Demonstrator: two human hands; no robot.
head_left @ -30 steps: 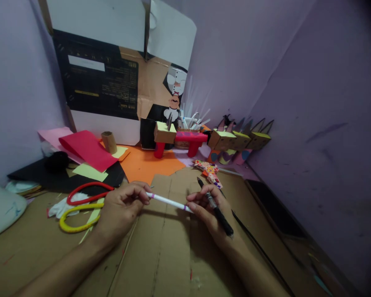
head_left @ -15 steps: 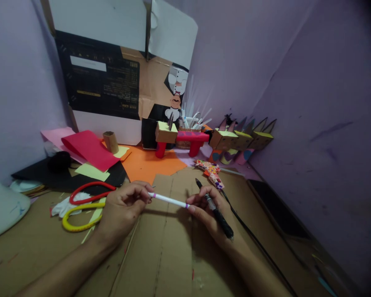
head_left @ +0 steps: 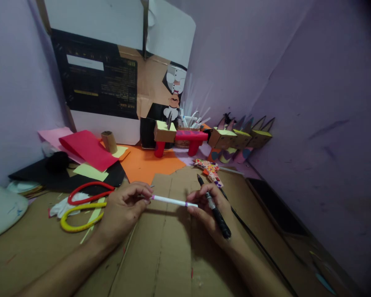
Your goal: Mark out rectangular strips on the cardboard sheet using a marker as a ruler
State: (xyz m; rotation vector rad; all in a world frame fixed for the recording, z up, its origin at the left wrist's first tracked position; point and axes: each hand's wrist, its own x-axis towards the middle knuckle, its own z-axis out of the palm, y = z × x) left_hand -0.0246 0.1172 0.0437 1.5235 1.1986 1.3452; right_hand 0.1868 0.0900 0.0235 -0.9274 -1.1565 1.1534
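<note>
A thin white stick with purple bands (head_left: 170, 201) spans the gap between my hands above the cardboard. My left hand (head_left: 126, 210) pinches its left end. The right end rests at the thumb of my right hand (head_left: 210, 210), whose fingers also hold a black pen (head_left: 214, 208), tip pointing up and away. Scissors with a red handle (head_left: 91, 192) and a yellow handle (head_left: 80, 216) lie left of my left hand, their blades hidden. Beyond my right hand is a floral-patterned glue gun (head_left: 209, 170) with a black cable.
A cardboard sheet (head_left: 170, 255) covers the table. Red, orange and black paper (head_left: 151, 163) lies behind. Further back are a red figure with a box head (head_left: 191, 135), more box heads (head_left: 224, 138), a basket of white sticks (head_left: 188, 119) and a propped carton (head_left: 95, 74).
The right end of the white stick now shows past my right thumb, where it was covered before. The view has shifted slightly; both hands keep nearly the same pose.
</note>
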